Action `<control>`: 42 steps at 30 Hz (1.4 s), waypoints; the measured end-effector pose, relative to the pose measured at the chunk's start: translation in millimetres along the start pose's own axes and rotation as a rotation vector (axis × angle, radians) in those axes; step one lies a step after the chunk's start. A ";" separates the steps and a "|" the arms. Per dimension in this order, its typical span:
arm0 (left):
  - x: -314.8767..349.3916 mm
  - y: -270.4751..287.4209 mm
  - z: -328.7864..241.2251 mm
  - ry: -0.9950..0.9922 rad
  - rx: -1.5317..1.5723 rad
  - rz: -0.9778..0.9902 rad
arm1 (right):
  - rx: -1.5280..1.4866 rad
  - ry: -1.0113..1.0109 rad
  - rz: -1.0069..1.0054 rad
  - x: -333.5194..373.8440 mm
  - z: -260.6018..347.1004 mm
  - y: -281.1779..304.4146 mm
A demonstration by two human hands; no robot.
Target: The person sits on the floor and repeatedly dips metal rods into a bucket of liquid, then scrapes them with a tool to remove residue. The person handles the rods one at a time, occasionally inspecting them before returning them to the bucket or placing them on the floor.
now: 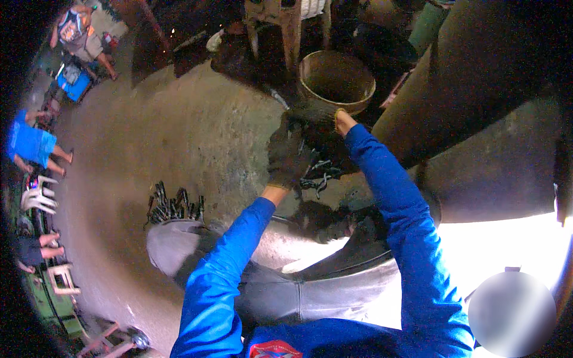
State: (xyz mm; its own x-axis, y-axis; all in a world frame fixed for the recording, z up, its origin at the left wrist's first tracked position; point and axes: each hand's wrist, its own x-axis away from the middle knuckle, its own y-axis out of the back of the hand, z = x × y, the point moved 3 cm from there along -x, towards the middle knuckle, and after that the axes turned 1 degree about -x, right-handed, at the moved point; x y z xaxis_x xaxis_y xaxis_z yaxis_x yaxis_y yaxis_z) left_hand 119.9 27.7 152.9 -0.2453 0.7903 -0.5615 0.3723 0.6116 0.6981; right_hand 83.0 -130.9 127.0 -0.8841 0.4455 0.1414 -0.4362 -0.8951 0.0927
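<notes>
My left hand (pixel 287 156), in a dark glove, reaches forward over the floor. Its fingers look closed near the fingertips of my right hand (pixel 316 116), also in a dark glove, which comes in from the right. Where the two hands meet, a slim pale metal piece (pixel 278 99) sticks out to the far left; the rest of it is hidden in shadow and behind the gloves. Just right of my left hand lies a loose pile of short, bent dark metal pieces (pixel 320 178). More dark metal pieces (pixel 174 204) are bunched beside my left knee.
A round bucket (pixel 337 102) stands just beyond my right hand, before a wooden stand (pixel 291 36). A large dark cylinder (pixel 459 89) slants along the right. Other people sit far left, near a white plastic chair (pixel 40 196) and a stool (pixel 62 279).
</notes>
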 end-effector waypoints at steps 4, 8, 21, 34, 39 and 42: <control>0.2 1.3 -4.2 -0.049 -0.033 0.092 | 0.485 0.173 -0.082 17.4 68.2 0.1; 18.1 -63.7 25.0 0.226 0.078 0.371 | 0.900 0.220 -0.197 1.5 64.2 56.1; -108.6 -272.8 100.2 0.967 0.688 -0.049 | 1.109 -0.102 -0.502 42.8 61.8 166.3; 9.1 -154.9 9.7 0.799 0.913 0.027 | 1.511 -0.185 -0.402 11.5 -73.9 163.2; 38.8 -153.8 -1.6 0.910 1.019 0.150 | 1.066 -0.523 -0.391 26.6 -131.9 164.9; 53.3 -149.7 -5.4 0.945 1.022 0.162 | 0.973 -0.607 -0.360 31.2 -156.6 152.7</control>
State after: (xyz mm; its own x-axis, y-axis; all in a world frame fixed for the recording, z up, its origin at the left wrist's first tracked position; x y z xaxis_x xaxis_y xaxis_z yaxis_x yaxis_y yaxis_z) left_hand 46.3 -21.5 20.9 -0.4869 0.8252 0.2863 0.8329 0.5374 -0.1324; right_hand -37.5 -256.8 -8.8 -0.3999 0.8379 0.3715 -0.1011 -0.4432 0.8907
